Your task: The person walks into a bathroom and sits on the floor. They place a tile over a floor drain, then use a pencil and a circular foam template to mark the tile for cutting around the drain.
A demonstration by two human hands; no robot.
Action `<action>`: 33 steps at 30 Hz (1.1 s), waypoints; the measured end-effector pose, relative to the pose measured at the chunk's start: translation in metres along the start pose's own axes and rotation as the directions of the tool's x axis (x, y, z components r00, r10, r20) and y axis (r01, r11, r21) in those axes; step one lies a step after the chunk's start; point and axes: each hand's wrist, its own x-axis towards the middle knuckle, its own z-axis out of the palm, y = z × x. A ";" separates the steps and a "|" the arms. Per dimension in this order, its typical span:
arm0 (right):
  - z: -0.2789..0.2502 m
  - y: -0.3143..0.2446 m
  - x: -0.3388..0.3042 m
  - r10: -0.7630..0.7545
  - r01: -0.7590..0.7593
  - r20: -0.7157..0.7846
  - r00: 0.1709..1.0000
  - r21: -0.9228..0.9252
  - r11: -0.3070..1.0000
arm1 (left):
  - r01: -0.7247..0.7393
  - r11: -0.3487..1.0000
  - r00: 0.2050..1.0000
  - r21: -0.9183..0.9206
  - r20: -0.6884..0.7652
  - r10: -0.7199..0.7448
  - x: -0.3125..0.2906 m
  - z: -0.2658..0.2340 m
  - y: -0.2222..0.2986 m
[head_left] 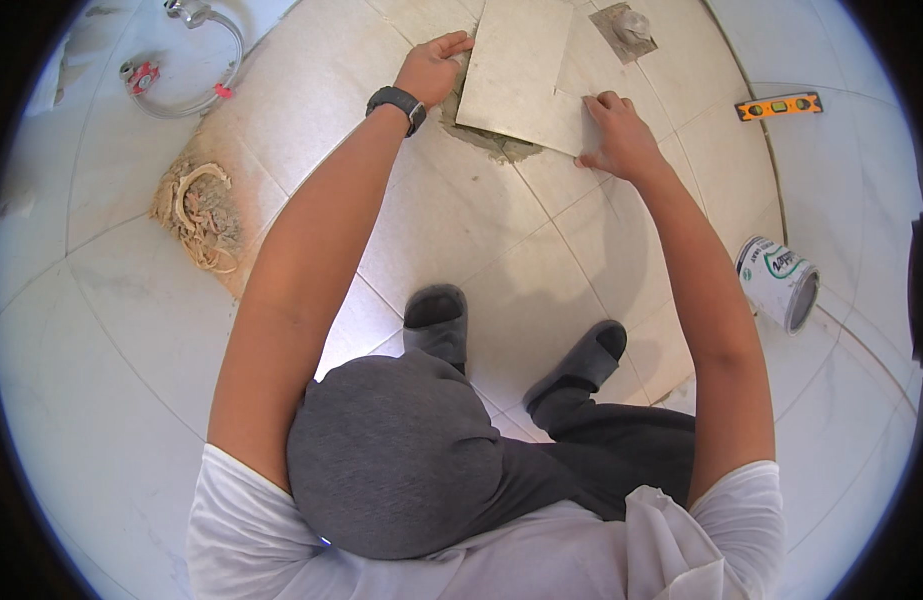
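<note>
A beige floor tile (516, 72) with a corner cut out lies in front of me over a patch of grey mortar (496, 145), which shows along its near and left edges. My left hand (431, 70), with a black watch above it, has its fingers at the tile's left edge. On the other side, my right hand (623, 138) grips the narrow near-right end between thumb and fingers. How far the tile rests on the mortar I cannot tell.
Beyond my right hand is a square floor opening with a pale plug (631, 27). An orange spirit level (779, 106) and a white can (778, 283) are at right. Rubble (199, 215) sits in the left corner, below a braided hose (239, 50) and red-handled valve (141, 77).
</note>
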 end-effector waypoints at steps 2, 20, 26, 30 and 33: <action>0.002 0.000 0.000 0.011 -0.011 0.002 1.000 -0.008 1.000 | -0.008 1.000 1.000 -0.012 -0.005 0.008 0.000 0.001 -0.001; 0.002 -0.003 0.004 0.051 -0.050 0.007 0.999 -0.008 0.999 | -0.028 0.999 1.000 0.043 0.011 0.027 0.002 -0.002 -0.004; -0.002 -0.007 0.004 0.058 -0.058 0.035 0.998 0.021 0.998 | -0.020 0.999 0.998 0.044 -0.065 0.023 -0.003 -0.001 -0.001; -0.003 -0.009 0.003 0.056 -0.056 0.013 0.998 0.034 0.998 | -0.034 0.992 0.998 0.122 -0.049 0.040 -0.003 -0.003 -0.001; -0.004 -0.011 0.002 0.057 -0.058 0.007 0.998 0.041 0.997 | -0.087 0.963 0.995 0.254 -0.018 0.095 -0.004 -0.004 -0.001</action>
